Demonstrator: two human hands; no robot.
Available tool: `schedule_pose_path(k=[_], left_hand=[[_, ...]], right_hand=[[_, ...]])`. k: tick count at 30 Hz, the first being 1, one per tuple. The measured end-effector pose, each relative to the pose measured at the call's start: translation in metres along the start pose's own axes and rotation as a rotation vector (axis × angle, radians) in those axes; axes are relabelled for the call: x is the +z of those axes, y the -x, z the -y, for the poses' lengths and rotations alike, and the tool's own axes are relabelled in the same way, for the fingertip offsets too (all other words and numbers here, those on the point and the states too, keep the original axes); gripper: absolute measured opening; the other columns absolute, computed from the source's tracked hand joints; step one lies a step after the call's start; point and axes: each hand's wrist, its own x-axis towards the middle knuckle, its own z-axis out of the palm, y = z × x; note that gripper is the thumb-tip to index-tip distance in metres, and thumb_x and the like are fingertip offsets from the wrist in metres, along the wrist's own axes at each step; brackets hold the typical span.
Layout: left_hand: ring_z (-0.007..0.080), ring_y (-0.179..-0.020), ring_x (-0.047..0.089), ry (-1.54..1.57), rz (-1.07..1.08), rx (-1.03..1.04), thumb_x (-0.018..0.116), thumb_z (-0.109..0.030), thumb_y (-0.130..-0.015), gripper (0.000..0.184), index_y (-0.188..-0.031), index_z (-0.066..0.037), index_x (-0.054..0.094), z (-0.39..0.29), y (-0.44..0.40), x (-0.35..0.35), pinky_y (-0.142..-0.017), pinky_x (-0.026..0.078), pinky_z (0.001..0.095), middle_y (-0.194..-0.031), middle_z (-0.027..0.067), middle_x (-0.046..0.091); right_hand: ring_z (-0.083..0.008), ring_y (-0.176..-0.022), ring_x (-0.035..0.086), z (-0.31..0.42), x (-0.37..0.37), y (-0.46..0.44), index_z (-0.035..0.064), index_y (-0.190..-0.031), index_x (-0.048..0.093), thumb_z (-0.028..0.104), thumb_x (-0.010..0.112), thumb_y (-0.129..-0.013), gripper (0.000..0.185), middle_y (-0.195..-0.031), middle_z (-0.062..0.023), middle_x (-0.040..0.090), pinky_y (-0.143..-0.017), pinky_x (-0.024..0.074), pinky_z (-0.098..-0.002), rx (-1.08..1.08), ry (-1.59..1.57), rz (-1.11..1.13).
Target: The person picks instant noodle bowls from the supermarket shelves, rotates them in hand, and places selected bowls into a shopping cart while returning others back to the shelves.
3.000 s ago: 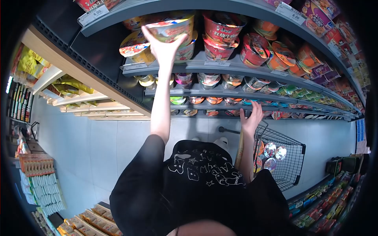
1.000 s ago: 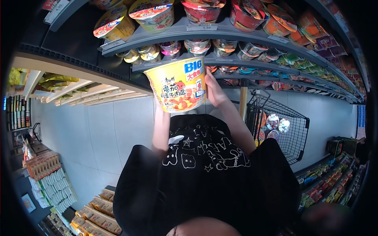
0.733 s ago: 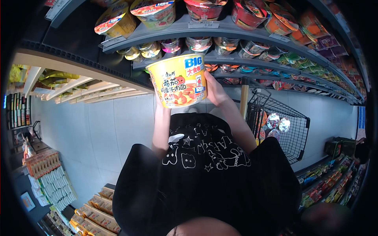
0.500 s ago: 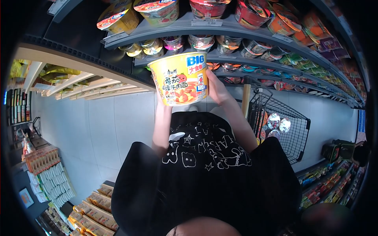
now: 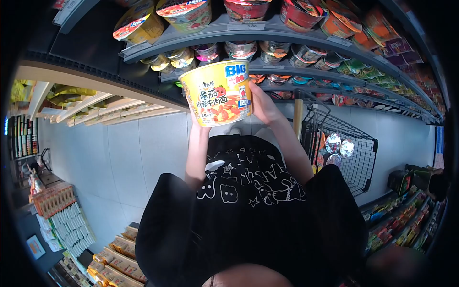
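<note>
A large yellow instant noodle tub [image 5: 215, 93] with "BIG" printed in blue is held up before my chest, its label facing the camera. My right hand [image 5: 260, 103] grips its right side, with the fingers mostly behind the tub. On the other side, my left hand [image 5: 193, 118] supports the tub from the lower left and is largely hidden by it. The tub is slightly tilted, apart from the shelf behind it.
Shelves [image 5: 245, 27] of noodle tubs curve across the top. To my right stands a black wire shopping cart [image 5: 366, 165] holding several round-lidded tubs [image 5: 333, 142]. A wooden slatted rack [image 5: 100, 103] is at left; boxed packs [image 5: 117, 260] sit lower left. Another person appears at far right.
The view has shifted slightly, so the shelves sit a little lower and further left. Both hands keep the tub in nearly the same place, slightly higher in view.
</note>
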Motion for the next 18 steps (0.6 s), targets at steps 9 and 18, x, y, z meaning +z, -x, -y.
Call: schedule_pose_path(k=[9,18], left_hand=[[0.0253,-0.107,0.049,-0.596,0.322,0.361,0.064,-0.05,-0.069,0.08,-0.125,-0.003,0.032,0.0,0.002,-0.006,-0.091,0.042,0.04,-0.121,0.0139,0.045],[0.0409,-0.108,0.046,-1.164,1.014,0.62,0.081,-0.043,-0.037,0.1,-0.117,0.002,0.045,0.067,0.015,0.117,-0.092,0.035,0.0473,-0.118,0.0285,0.045]], right_hand=[[-0.0138,-0.107,0.044,0.017,-0.026,0.045,0.0035,-0.119,0.043,0.042,0.04,-0.088,0.05,-0.115,-0.0049,0.048,-0.091,0.0336,-0.0336,-0.146,0.244,-0.227],[-0.0144,-0.092,0.057,0.025,-0.029,0.178,-0.0022,-0.12,0.035,0.031,0.06,-0.079,0.058,-0.105,-0.0107,0.055,-0.076,0.0494,-0.0231,0.089,0.203,-0.412]])
